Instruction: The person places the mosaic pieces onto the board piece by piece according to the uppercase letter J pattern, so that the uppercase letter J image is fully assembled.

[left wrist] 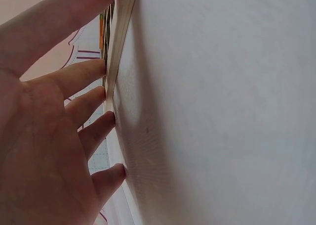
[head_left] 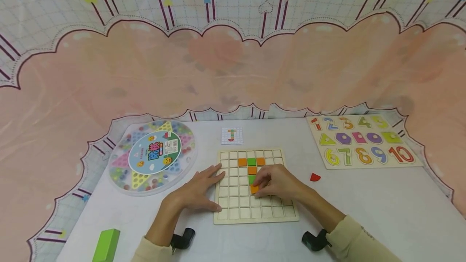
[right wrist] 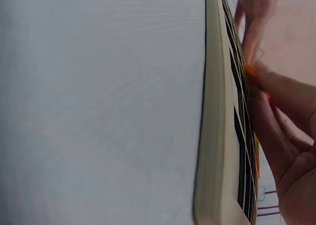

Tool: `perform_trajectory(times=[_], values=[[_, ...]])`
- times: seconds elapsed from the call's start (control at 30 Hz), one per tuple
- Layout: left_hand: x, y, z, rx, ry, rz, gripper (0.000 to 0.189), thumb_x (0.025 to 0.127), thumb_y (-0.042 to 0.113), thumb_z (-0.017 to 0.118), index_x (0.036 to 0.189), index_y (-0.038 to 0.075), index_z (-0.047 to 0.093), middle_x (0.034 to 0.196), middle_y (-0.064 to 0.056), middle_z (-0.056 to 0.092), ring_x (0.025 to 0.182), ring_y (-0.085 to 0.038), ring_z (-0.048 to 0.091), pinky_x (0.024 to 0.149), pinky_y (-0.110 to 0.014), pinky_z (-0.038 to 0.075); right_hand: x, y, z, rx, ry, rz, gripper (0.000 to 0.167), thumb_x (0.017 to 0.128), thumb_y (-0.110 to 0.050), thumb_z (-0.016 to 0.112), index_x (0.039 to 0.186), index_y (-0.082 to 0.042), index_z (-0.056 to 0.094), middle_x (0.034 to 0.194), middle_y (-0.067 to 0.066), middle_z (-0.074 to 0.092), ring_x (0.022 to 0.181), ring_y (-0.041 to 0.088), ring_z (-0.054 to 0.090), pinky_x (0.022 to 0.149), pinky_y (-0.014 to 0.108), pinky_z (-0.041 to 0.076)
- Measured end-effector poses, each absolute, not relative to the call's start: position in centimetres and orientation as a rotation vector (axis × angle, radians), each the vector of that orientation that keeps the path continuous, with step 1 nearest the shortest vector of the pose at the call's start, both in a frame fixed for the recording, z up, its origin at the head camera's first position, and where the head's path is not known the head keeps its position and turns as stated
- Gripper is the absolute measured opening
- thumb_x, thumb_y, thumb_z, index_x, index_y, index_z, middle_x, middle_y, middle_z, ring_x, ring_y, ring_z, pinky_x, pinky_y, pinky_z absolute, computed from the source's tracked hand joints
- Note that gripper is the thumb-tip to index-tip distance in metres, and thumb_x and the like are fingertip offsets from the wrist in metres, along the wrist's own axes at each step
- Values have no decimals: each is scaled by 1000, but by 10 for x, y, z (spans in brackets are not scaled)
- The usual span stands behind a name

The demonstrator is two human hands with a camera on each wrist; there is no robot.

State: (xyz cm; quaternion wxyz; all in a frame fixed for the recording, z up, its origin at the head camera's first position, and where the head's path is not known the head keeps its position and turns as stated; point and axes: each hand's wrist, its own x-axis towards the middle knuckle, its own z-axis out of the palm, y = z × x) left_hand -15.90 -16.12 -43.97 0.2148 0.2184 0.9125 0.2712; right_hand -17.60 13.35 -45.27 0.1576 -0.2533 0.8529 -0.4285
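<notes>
A wooden grid board [head_left: 233, 213] lies on the white table, holding a T-like run of orange and green square tiles. My right hand [head_left: 278, 181] pinches an orange tile [head_left: 254, 189] between thumb and fingers at the lower end of the column, just below a green tile [head_left: 251, 179]. In the right wrist view, the orange tile [right wrist: 250, 71] shows at the fingertips, close over the board. Spread along the board's left edge, my left hand [head_left: 194, 191] touches it with straight fingers; the left wrist view shows fingertips at the wooden side [left wrist: 116, 62].
Behind the board lies a small card [head_left: 231, 136] with a J-like tile pattern. A red quarter-circle piece [head_left: 315, 177] sits to the right, below a number puzzle [head_left: 354, 130]. On the left are a round board game [head_left: 154, 153] and a green block [head_left: 106, 246].
</notes>
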Motion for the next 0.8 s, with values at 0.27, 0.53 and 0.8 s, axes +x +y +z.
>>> perform_trajectory(times=[0.27, 0.53, 0.8], values=[[-160, -160, -439, 615, 2528, 749, 98, 75, 32, 89, 156, 5, 41, 173, -12, 18, 160, -39, 15, 128, -67, 7, -176, 131, -457, -692, 2508, -1178, 16, 77, -18, 89, 91, -15, 81, 86, -5, 71, 72, 4, 63, 67, 17, 57], [-160, -160, -438, 603, 2530, 742, 97, 75, 31, 89, 155, 6, 41, 173, -12, 19, 160, -39, 16, 129, -67, 8, -175, 127, -459, -654, 2526, -1192, 17, 75, -16, 90, 89, -15, 81, 85, -5, 70, 71, 6, 63, 64, 19, 57], [-160, -159, -437, 600, 2531, 744, 97, 74, 31, 89, 155, 5, 42, 173, -12, 20, 160, -39, 16, 128, -67, 8, -174, 125, -459, -659, 2542, -1185, 16, 74, -13, 91, 87, -15, 81, 83, -5, 67, 70, 6, 62, 62, 19, 56]])
